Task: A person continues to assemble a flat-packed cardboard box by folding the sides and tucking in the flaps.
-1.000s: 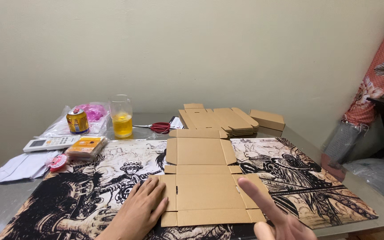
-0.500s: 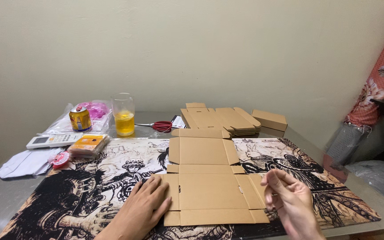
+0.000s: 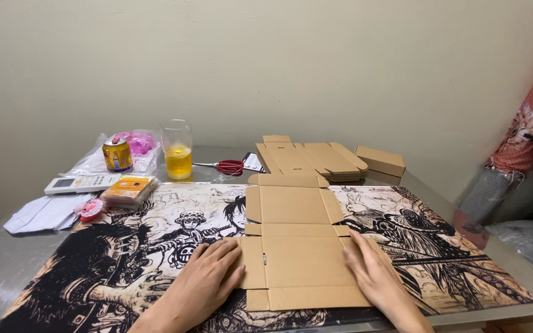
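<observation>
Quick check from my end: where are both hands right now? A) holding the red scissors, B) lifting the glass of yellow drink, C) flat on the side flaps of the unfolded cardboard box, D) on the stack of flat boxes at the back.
C: the left hand and right hand press on opposite side flaps of the flat cardboard box.

Brown cardboard box blank (image 3: pixel 296 246), unfolded & flat on the printed mat, flaps spread out; long axis runs away from viewer, near end w/ side flaps under both hands.

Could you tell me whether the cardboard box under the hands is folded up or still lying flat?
Flat: the cardboard box blank lies unfolded on the mat, all flaps spread, no walls raised.
</observation>
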